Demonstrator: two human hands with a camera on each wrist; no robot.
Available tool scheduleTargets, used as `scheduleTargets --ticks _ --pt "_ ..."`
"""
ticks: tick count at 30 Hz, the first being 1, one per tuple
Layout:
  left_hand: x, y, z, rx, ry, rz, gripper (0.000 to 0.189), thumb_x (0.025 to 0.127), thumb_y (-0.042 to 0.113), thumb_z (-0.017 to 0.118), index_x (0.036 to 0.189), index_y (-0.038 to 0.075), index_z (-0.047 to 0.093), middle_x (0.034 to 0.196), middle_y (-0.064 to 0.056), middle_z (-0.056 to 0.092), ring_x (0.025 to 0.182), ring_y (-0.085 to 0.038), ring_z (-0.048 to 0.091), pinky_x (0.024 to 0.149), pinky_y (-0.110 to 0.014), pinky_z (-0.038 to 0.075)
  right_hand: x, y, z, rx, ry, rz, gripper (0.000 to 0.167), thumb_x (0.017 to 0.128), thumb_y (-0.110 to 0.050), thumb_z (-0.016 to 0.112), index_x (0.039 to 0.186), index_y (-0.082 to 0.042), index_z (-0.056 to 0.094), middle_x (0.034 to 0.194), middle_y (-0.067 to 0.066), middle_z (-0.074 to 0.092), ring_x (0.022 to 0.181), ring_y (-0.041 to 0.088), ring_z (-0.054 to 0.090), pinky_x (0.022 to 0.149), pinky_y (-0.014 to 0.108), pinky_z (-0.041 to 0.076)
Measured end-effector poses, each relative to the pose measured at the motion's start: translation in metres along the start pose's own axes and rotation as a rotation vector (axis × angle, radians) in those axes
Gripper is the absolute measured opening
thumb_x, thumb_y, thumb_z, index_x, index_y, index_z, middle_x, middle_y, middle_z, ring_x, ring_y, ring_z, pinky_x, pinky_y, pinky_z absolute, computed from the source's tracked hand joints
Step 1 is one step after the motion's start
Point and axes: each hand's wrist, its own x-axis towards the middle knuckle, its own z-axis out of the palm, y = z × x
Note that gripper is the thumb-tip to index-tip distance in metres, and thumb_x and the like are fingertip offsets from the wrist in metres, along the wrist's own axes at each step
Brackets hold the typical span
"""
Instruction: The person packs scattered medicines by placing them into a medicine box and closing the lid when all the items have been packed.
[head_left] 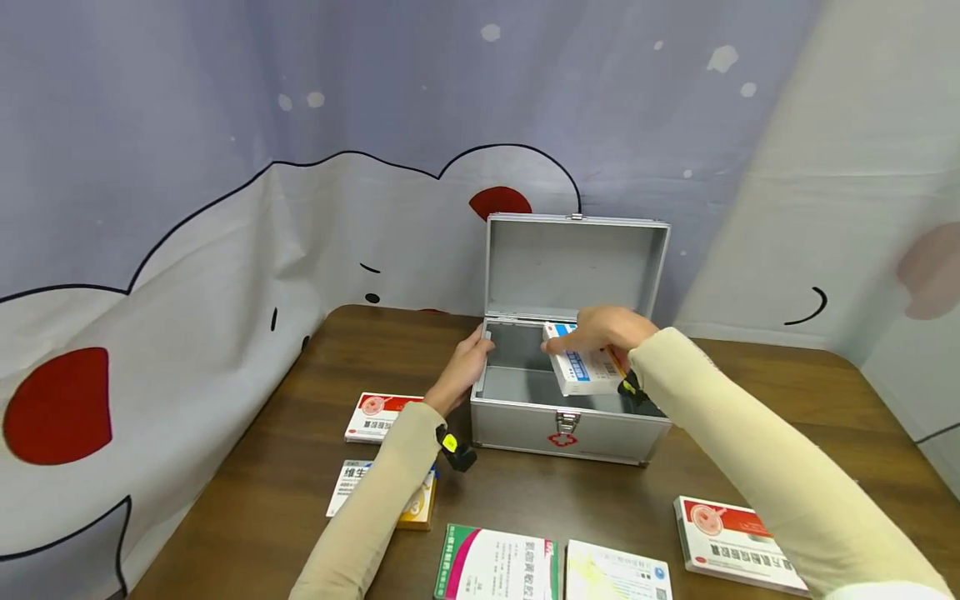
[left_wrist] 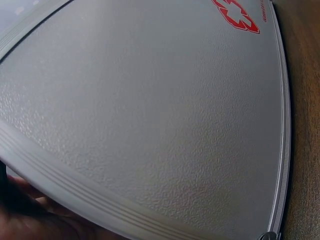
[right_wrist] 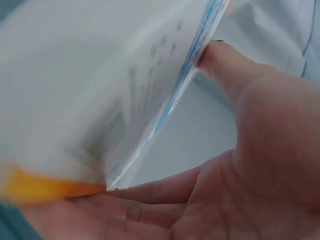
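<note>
A silver metal first-aid case (head_left: 517, 427) stands on the table with its lid (head_left: 577, 265) raised. My left hand (head_left: 463, 367) grips its left wall, thumb over the rim; in the left wrist view, the fingers (left_wrist: 47, 220) show at the case's metal edge trim. Over the case opening, my right hand (head_left: 603, 327) holds a white and blue medicine box (head_left: 581, 371), tilted, with an orange patch at one end. The right wrist view shows the thumb (right_wrist: 225, 62) on one edge of this box (right_wrist: 75, 75) and the fingers along the opposite side.
A red and white medicine box (head_left: 375, 421) and white and yellow boxes (head_left: 417, 508) lie left of the case, partly behind my left arm. In front are a green and white box (head_left: 495, 567), a white box (head_left: 618, 575) and another red and white box (head_left: 738, 546).
</note>
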Motion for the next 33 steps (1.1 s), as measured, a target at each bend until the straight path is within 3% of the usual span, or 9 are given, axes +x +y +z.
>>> scheduleTargets --ticks 3,7,10,15,21,28,33 --pt "-0.008 0.014 0.000 -0.008 -0.019 -0.002 0.056 0.092 0.010 0.037 0.145 0.003 0.021 0.150 -0.009 0.021 0.137 -0.020 0.016 0.111 -0.035 0.014 0.010 -0.009 0.008 -0.050 -0.017 0.020 0.065 0.072 -0.073 0.052 0.085 -0.010 0.062 0.079 0.008 0.064 0.063 0.019 0.062 0.057 0.032 0.052" --pt "-0.009 0.017 0.000 -0.016 -0.014 -0.007 0.055 0.091 0.008 0.038 0.145 0.005 0.024 0.149 -0.009 0.024 0.135 -0.020 0.022 0.110 -0.036 0.018 0.022 -0.019 0.019 -0.073 -0.011 0.026 0.066 0.071 -0.075 0.051 0.083 -0.011 0.062 0.081 0.007 0.062 0.066 0.017 0.059 0.057 0.030 0.049" --pt "-0.001 0.004 0.001 -0.024 0.002 -0.012 0.057 0.090 0.013 0.039 0.145 0.010 0.026 0.149 -0.006 0.028 0.131 -0.017 0.029 0.108 -0.034 0.024 0.028 -0.027 0.026 -0.054 -0.016 0.044 0.068 0.070 -0.074 0.053 0.089 -0.009 0.062 0.086 0.009 0.061 0.071 0.018 0.058 0.058 0.030 0.048" --pt "-0.001 0.002 -0.003 -0.032 0.003 -0.046 0.058 0.090 0.015 0.039 0.146 0.011 0.025 0.149 -0.005 0.027 0.130 -0.017 0.031 0.107 -0.035 0.026 0.034 -0.047 0.029 -0.014 -0.046 0.084 0.079 0.068 -0.072 0.057 0.104 -0.002 0.059 0.094 0.012 0.059 0.080 0.020 0.056 0.063 0.030 0.049" --pt "-0.001 0.002 -0.006 -0.072 -0.017 -0.069 0.059 0.090 0.017 0.039 0.146 0.015 0.023 0.147 -0.007 0.030 0.118 -0.025 0.047 0.099 -0.042 0.038 0.040 -0.066 0.028 0.010 -0.048 0.086 0.080 0.071 -0.066 0.059 0.113 0.002 0.053 0.098 0.012 0.057 0.085 0.021 0.056 0.066 0.030 0.049" --pt "-0.001 0.004 -0.007 -0.047 0.005 -0.062 0.058 0.089 0.015 0.040 0.146 0.015 0.026 0.147 -0.006 0.031 0.126 -0.021 0.037 0.104 -0.036 0.032 0.051 -0.074 0.037 -0.043 -0.015 0.024 0.087 0.075 -0.064 0.056 0.127 0.004 0.045 0.113 0.014 0.055 0.094 0.024 0.055 0.076 0.034 0.049" --pt "-0.002 0.003 -0.006 -0.029 -0.006 -0.076 0.058 0.090 0.017 0.039 0.146 0.015 0.026 0.148 -0.005 0.030 0.129 -0.018 0.032 0.107 -0.035 0.028 0.062 -0.074 0.047 -0.043 -0.071 -0.008 0.085 0.078 -0.064 0.053 0.131 0.003 0.043 0.128 0.015 0.050 0.107 0.026 0.052 0.085 0.037 0.047"
